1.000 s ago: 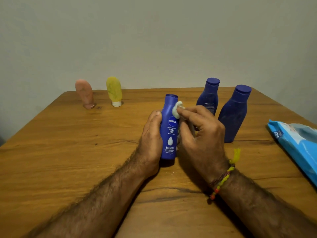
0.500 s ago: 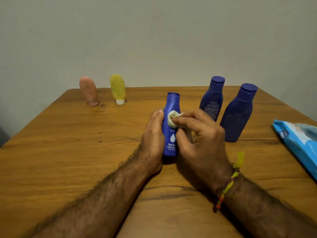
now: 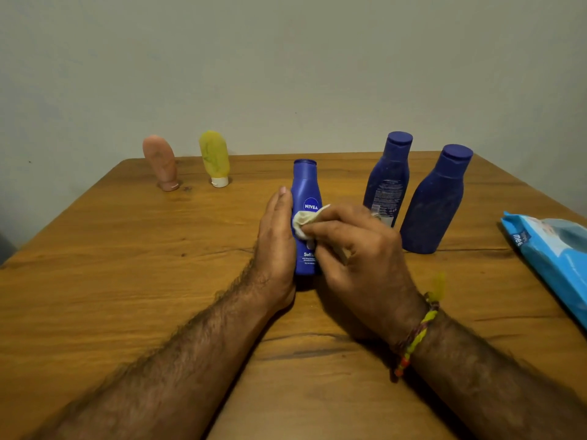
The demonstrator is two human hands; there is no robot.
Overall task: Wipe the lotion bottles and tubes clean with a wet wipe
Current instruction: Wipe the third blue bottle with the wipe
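The right grip [image 3: 355, 249] and its wet wipe [image 3: 305, 221] hide the mid-label of the small blue bottle [image 3: 305, 185]. Far right of it, the blue wipes pack [image 3: 552, 252] is cut by the frame edge; its print is unreadable.

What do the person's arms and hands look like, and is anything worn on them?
Both forearms are bare and hairy, with no sleeves visible. The right wrist carries a braided thread bracelet in yellow-green, maroon and orange, with a loose yellow-green tuft. The left hand and right hand show no gloves.

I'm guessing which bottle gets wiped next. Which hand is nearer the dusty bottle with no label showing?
Right. The right hand, pinching the wipe, sits just left of the dusty bottle; the left hand is beyond the Nivea bottle, farther away.
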